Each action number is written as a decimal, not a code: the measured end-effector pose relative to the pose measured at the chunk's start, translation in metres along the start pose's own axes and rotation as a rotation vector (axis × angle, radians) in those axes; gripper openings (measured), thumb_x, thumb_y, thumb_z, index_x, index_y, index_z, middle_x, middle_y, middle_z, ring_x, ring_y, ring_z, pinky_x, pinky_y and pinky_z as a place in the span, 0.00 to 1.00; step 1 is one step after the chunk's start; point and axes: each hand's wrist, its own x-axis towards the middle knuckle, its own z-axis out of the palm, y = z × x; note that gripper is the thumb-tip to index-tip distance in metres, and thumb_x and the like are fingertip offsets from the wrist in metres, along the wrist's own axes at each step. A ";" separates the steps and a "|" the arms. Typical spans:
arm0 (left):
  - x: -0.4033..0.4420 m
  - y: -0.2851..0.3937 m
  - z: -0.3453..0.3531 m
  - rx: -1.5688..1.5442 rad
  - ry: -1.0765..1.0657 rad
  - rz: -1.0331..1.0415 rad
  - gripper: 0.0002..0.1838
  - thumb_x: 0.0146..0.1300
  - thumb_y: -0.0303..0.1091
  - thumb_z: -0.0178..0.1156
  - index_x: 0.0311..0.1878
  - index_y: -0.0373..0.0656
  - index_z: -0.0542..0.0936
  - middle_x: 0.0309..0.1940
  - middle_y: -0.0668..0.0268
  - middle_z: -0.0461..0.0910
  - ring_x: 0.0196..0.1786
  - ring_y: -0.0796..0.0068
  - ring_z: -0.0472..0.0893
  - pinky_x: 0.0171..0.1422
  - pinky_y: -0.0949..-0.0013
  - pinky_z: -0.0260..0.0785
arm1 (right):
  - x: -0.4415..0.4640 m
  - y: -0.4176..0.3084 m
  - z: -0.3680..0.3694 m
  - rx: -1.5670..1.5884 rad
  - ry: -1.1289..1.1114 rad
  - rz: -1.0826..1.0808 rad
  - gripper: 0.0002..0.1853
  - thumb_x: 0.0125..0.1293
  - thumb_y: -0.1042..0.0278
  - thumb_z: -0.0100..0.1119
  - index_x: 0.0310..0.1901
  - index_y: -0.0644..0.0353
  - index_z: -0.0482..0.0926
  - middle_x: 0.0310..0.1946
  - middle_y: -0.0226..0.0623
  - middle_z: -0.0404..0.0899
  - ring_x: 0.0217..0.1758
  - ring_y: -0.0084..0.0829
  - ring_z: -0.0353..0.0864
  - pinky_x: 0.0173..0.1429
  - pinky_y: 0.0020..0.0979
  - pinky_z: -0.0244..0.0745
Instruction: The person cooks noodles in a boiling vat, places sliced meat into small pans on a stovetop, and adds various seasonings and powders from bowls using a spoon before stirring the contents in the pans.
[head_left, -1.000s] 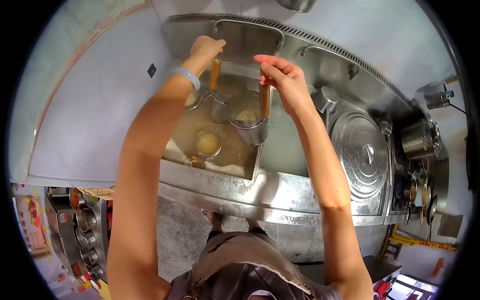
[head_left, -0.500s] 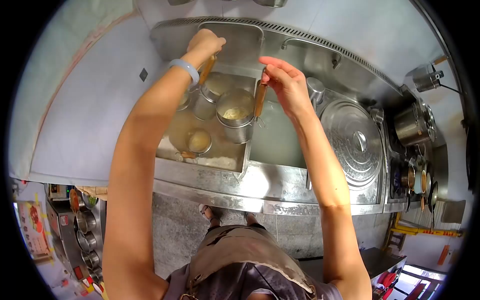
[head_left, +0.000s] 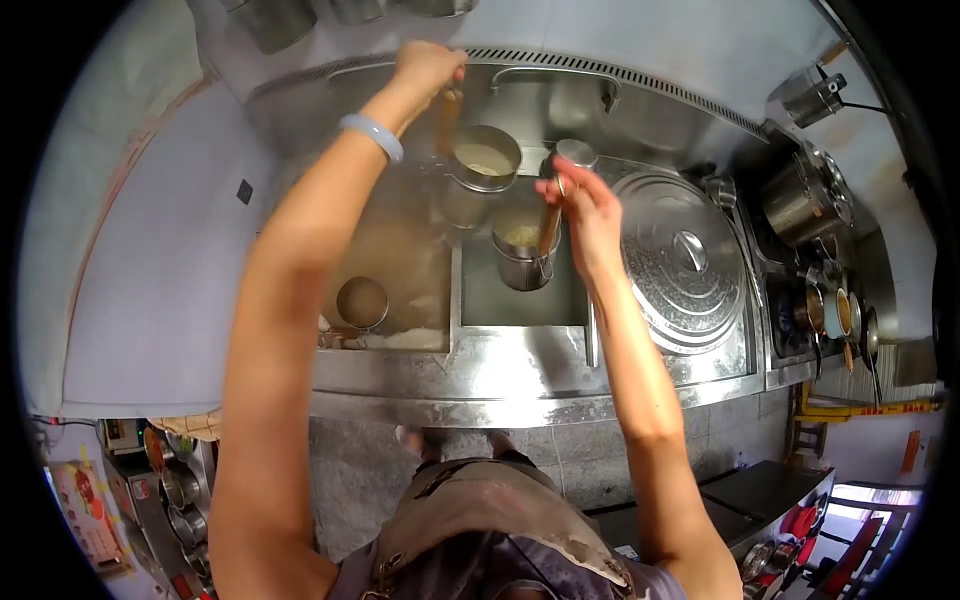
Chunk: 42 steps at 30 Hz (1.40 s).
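Left strainer [head_left: 485, 140]: yours was metal, softly shiny.
Right strainer [head_left: 524, 272]: yours was metal, smooth and glossy outside.
Strainer handles [head_left: 549, 230]: yours looked like matt wood.
Counter front [head_left: 505, 375]: was scuffed metal, glossy before you.
Pot lid [head_left: 665, 310]: was glossy metal, speckled.
Your bracelet [head_left: 375, 134]: looked smooth and glossy.
Your apron [head_left: 490, 500]: was matt cloth.
Floor [head_left: 365, 490]: looked matt, rough.

head-worn view | faces forward, down | arms [head_left: 645, 380] near | counter [head_left: 420, 378] beyond

Pale bangle [head_left: 377, 132] — brownish apron [head_left: 490, 490] — muted purple top [head_left: 352, 575].
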 end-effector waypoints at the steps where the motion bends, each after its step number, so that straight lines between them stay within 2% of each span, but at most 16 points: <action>1: -0.006 0.000 0.010 -0.031 -0.006 0.018 0.14 0.51 0.39 0.60 0.16 0.42 0.76 0.10 0.72 0.68 0.14 0.82 0.62 0.18 0.73 0.49 | -0.008 0.014 -0.014 0.028 0.031 0.022 0.15 0.66 0.76 0.49 0.53 0.71 0.72 0.35 0.36 0.79 0.43 0.28 0.80 0.49 0.23 0.72; 2: -0.015 -0.002 0.016 -0.061 -0.008 0.034 0.14 0.52 0.39 0.60 0.16 0.41 0.76 0.11 0.72 0.68 0.14 0.82 0.62 0.17 0.73 0.49 | -0.016 0.028 -0.022 0.027 0.032 0.022 0.15 0.66 0.76 0.49 0.53 0.71 0.72 0.35 0.36 0.79 0.43 0.28 0.80 0.49 0.23 0.72; 5: -0.018 -0.040 0.062 0.010 -0.056 0.074 0.12 0.53 0.34 0.57 0.19 0.39 0.80 0.16 0.67 0.77 0.20 0.79 0.74 0.28 0.71 0.65 | -0.043 0.077 -0.062 -0.017 0.128 0.210 0.14 0.66 0.78 0.47 0.52 0.69 0.73 0.37 0.38 0.79 0.44 0.27 0.80 0.51 0.23 0.71; 6: -0.028 -0.073 0.092 0.078 -0.068 0.097 0.13 0.53 0.36 0.56 0.19 0.39 0.79 0.14 0.66 0.77 0.20 0.78 0.74 0.28 0.71 0.66 | -0.053 0.092 -0.082 -0.008 0.143 0.229 0.13 0.66 0.78 0.47 0.51 0.68 0.73 0.37 0.38 0.79 0.44 0.27 0.80 0.51 0.22 0.71; 7: -0.048 -0.071 0.101 0.073 -0.065 0.008 0.14 0.53 0.38 0.56 0.19 0.39 0.79 0.14 0.65 0.77 0.19 0.77 0.76 0.27 0.70 0.66 | -0.062 0.101 -0.091 0.013 0.184 0.278 0.12 0.66 0.80 0.46 0.49 0.68 0.74 0.37 0.38 0.79 0.44 0.26 0.79 0.50 0.22 0.71; 9: -0.050 -0.134 0.135 0.136 -0.009 0.026 0.15 0.54 0.38 0.54 0.17 0.40 0.79 0.13 0.60 0.76 0.19 0.63 0.77 0.27 0.64 0.67 | -0.082 0.109 -0.102 -0.021 0.175 0.312 0.11 0.66 0.80 0.46 0.48 0.67 0.74 0.36 0.37 0.79 0.43 0.24 0.79 0.49 0.21 0.71; 11: -0.066 -0.152 0.144 0.105 0.006 0.083 0.18 0.58 0.41 0.51 0.18 0.39 0.78 0.14 0.57 0.76 0.18 0.60 0.76 0.27 0.61 0.66 | -0.100 0.124 -0.114 -0.090 0.139 0.389 0.11 0.66 0.79 0.47 0.47 0.65 0.75 0.35 0.34 0.80 0.41 0.22 0.78 0.46 0.19 0.70; 13: -0.093 -0.228 0.169 0.053 -0.001 -0.057 0.21 0.62 0.44 0.49 0.20 0.39 0.78 0.17 0.56 0.77 0.20 0.59 0.77 0.28 0.60 0.66 | -0.116 0.127 -0.123 -0.109 0.216 0.456 0.11 0.66 0.79 0.47 0.48 0.62 0.75 0.35 0.31 0.80 0.39 0.19 0.77 0.43 0.18 0.69; 17: -0.105 -0.251 0.166 0.028 0.074 -0.199 0.23 0.64 0.46 0.48 0.22 0.39 0.78 0.19 0.55 0.77 0.25 0.59 0.77 0.33 0.60 0.66 | -0.107 0.127 -0.121 -0.113 0.249 0.467 0.12 0.66 0.79 0.46 0.49 0.62 0.75 0.34 0.29 0.79 0.37 0.19 0.76 0.42 0.18 0.69; 20: -0.082 -0.246 0.169 -0.090 -0.021 -0.220 0.21 0.62 0.44 0.48 0.21 0.39 0.78 0.19 0.56 0.77 0.24 0.61 0.77 0.32 0.60 0.65 | -0.078 0.142 -0.108 -0.159 0.204 0.320 0.12 0.67 0.79 0.46 0.49 0.63 0.75 0.32 0.28 0.79 0.34 0.17 0.75 0.39 0.17 0.68; 24: -0.055 -0.167 0.171 -0.133 0.051 -0.128 0.17 0.58 0.40 0.50 0.20 0.39 0.78 0.15 0.60 0.76 0.21 0.66 0.76 0.29 0.61 0.63 | -0.037 0.120 -0.070 -0.144 0.260 0.170 0.11 0.68 0.77 0.45 0.49 0.65 0.75 0.29 0.27 0.77 0.28 0.14 0.70 0.33 0.15 0.63; 26: -0.046 -0.147 0.150 -0.190 0.078 -0.111 0.16 0.56 0.37 0.50 0.18 0.38 0.77 0.13 0.61 0.75 0.18 0.69 0.74 0.26 0.63 0.62 | -0.023 0.073 -0.039 -0.175 0.267 0.066 0.12 0.68 0.76 0.47 0.51 0.67 0.74 0.30 0.28 0.76 0.34 0.17 0.72 0.40 0.18 0.66; 30: -0.018 -0.067 0.081 -0.537 0.062 -0.113 0.17 0.60 0.36 0.52 0.18 0.38 0.73 0.14 0.61 0.73 0.12 0.73 0.70 0.18 0.68 0.62 | -0.009 0.034 -0.003 -0.174 0.226 -0.063 0.11 0.66 0.76 0.49 0.48 0.66 0.76 0.31 0.29 0.77 0.34 0.17 0.73 0.40 0.18 0.67; 35: 0.021 0.001 -0.057 -0.557 0.187 -0.104 0.12 0.60 0.34 0.53 0.25 0.36 0.72 0.24 0.56 0.77 0.19 0.75 0.72 0.22 0.71 0.69 | 0.005 -0.054 0.070 -0.047 0.038 -0.046 0.13 0.64 0.78 0.45 0.47 0.67 0.77 0.33 0.34 0.80 0.35 0.19 0.75 0.41 0.19 0.68; 39: 0.037 0.003 -0.093 -0.525 0.204 -0.098 0.10 0.59 0.31 0.52 0.26 0.35 0.72 0.27 0.55 0.78 0.21 0.77 0.73 0.24 0.74 0.72 | 0.033 -0.077 0.096 -0.025 -0.106 -0.087 0.13 0.62 0.79 0.45 0.46 0.70 0.77 0.34 0.37 0.80 0.35 0.22 0.77 0.42 0.21 0.69; 42: 0.032 -0.012 -0.093 -0.373 0.069 -0.158 0.09 0.57 0.29 0.51 0.29 0.33 0.74 0.27 0.56 0.80 0.19 0.78 0.72 0.23 0.76 0.72 | 0.057 -0.052 0.106 0.078 -0.141 -0.016 0.13 0.62 0.80 0.44 0.46 0.71 0.76 0.34 0.39 0.80 0.35 0.22 0.77 0.43 0.22 0.70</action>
